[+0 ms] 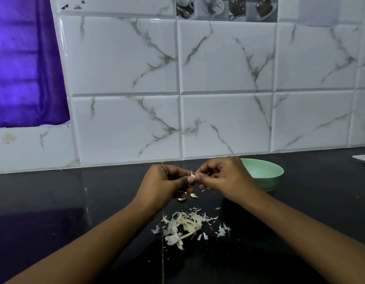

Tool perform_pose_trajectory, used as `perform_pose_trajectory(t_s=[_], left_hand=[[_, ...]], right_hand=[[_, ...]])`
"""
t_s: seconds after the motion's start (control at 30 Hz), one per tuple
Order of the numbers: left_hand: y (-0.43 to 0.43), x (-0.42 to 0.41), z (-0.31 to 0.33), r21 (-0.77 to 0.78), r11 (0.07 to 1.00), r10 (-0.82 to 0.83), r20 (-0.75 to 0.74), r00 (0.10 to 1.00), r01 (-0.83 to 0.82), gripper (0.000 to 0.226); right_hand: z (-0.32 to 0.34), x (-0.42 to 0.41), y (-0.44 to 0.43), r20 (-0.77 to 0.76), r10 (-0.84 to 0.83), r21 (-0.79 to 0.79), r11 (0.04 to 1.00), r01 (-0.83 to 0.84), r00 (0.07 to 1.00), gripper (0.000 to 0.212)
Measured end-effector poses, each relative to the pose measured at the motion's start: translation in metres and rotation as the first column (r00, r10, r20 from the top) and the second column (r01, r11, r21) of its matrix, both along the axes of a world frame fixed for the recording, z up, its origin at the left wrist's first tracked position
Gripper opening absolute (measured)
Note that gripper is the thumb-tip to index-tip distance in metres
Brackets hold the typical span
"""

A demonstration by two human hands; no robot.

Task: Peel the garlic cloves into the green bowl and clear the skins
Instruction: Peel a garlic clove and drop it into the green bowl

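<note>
Clove: a small garlic clove (193,175) is held in the air between both hands, above the counter and left of the bowl; a pale flap of skin sticks up from it.
Left hand: the left hand (167,181) has its fingers curled in, with thumb and forefinger pinching the clove from the left.
Right hand: the right hand (224,177) also has its fingers curled, its fingertips pinching the clove and its skin from the right; the two hands meet at the clove.
Second clove: another clove (182,198), part pinkish, lies on the counter just under the left hand, with a white scrap (193,195) just beside it.
Skins: a loose heap of pale skins (183,224) with a thin stalk lies on the counter between the forearms, nearer the person than the hands; small flakes are scattered around it, mostly to the right.
Bowl: the green bowl (265,171) stands upright on the counter behind the right hand, which covers its left rim; I cannot tell what is inside.
Counter: the counter (75,201) is black and glossy, with a seam running toward the person under the heap.
Wall: white marbled tiles (124,58) rise behind the counter, with a strip of picture tiles (226,7) showing cups at the top.
Curtain: a purple curtain (23,68) hangs at the upper left.
Right edge: a flat white thing (361,159) lies on the counter, cut off by the frame.
</note>
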State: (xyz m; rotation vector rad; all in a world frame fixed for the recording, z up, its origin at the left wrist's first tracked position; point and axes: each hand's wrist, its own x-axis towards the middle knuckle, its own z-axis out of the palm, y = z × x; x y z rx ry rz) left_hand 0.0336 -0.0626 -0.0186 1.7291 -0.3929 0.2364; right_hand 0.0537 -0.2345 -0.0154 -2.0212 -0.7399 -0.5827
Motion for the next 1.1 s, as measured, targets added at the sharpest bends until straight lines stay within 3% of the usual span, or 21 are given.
perform_pose_trajectory(t_s=[0.13,0.43,0.63,0.83,1.1], left_hand=[[-0.003,0.0,-0.003,0.007,1.0,-0.001,0.015,1.0,0.001,0.008],[-0.008,-0.001,-0.007,-0.036,0.999,0.001,0.024,1.0,-0.001,0.011],[-0.007,0.0,-0.006,-0.119,0.993,-0.001,-0.02,1.0,-0.002,0.013],[-0.006,0.001,-0.004,-0.19,0.981,-0.044,-0.097,0.994,0.025,0.01],[0.001,0.002,0.001,-0.25,0.968,-0.021,-0.114,0.993,-0.008,0.009]], right_hand=[[0.001,0.002,-0.001,0.024,-0.03,-0.047,0.998,0.031,0.999,0.022],[-0.005,0.003,0.002,0.162,-0.14,-0.15,0.975,0.164,0.977,0.017],[-0.004,0.003,0.007,0.072,-0.14,-0.033,0.989,0.142,0.988,0.019],[-0.001,0.007,-0.002,0.099,-0.202,-0.052,0.977,0.208,0.974,0.018],[0.005,-0.001,-0.003,-0.12,0.016,-0.05,0.999,-0.022,0.993,0.024]])
